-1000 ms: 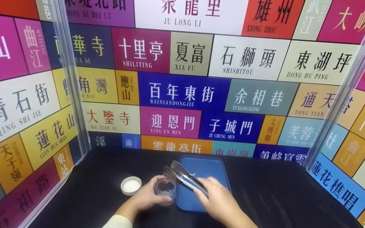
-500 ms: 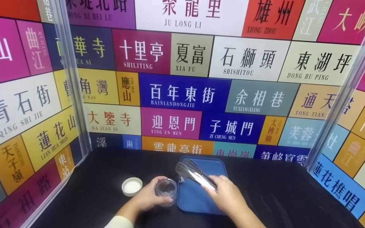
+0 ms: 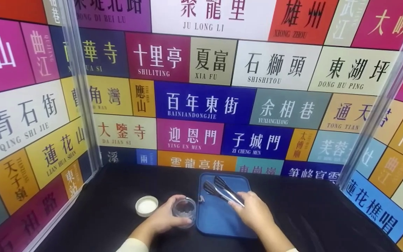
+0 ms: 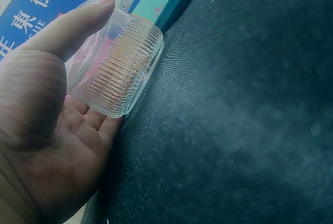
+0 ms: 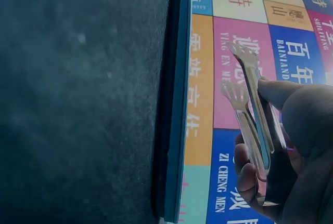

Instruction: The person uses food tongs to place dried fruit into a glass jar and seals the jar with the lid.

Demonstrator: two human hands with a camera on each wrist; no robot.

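My left hand (image 3: 165, 215) curls round a clear ribbed jar (image 3: 184, 210) that stands uncapped on the black cloth. In the left wrist view, the thumb lies along one side of the jar (image 4: 125, 63) and fingers show under it. My right hand (image 3: 255, 210) grips metal serving tongs (image 3: 226, 191) above the blue tray (image 3: 219, 224). The tongs' slotted ends are a little apart, and I see nothing between them. On the tray's left side lies a small pale piece (image 3: 201, 199), too small to identify. The right wrist view shows the tongs (image 5: 255, 115) pinched between thumb and fingers.
A round whitish lid (image 3: 146, 206) lies on the black tablecloth (image 3: 117, 196) left of the jar. Panels with coloured place-name signs (image 3: 201, 99) enclose the table at the back and both sides. Clear posts (image 3: 86, 101) stand at the corners.
The tongs have moved right from above the jar to over the tray. A small pale piece now shows on the tray's left side. The left hand and jar have stayed nearly still.
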